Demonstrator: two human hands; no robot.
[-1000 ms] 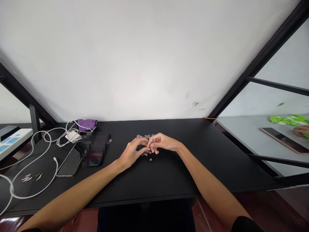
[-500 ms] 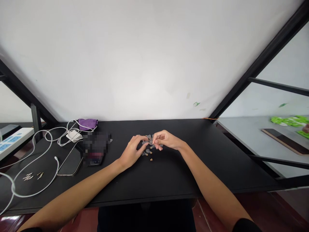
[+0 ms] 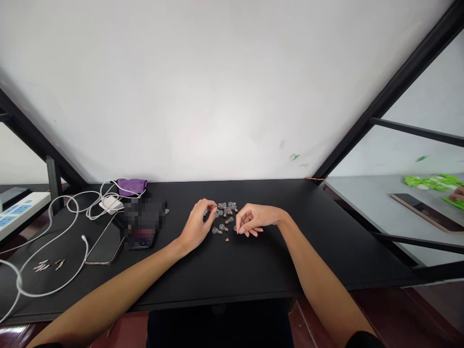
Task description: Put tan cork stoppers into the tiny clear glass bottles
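Observation:
Several tiny clear glass bottles with cork stoppers [image 3: 228, 209] lie in a loose heap on the black table, between my two hands. A few more bottles [image 3: 222, 227] are scattered just in front of the heap. One loose cork [image 3: 227, 239] lies nearest to me. My left hand [image 3: 198, 224] rests at the heap's left side, thumb and forefinger curved and apart, a bottle partly hidden behind the fingers. To the right of the heap, my right hand [image 3: 253, 220] is closed in a pinch, with a small glass bottle [image 3: 235, 228] at its fingertips.
On the left lie a dark phone [image 3: 106, 244], a second phone [image 3: 143, 239], a white cable [image 3: 76, 212], a charger [image 3: 111, 204], a purple pouch [image 3: 131, 187] and small metal pieces [image 3: 42, 265]. A power strip [image 3: 21, 211] stands farther left. Another person's hand [image 3: 457, 194] shows at the far right.
My right hand has moved out of the heap, to the right and towards me, with a small glass bottle at its fingertips. My left hand has drawn slightly left, uncovering more bottles.

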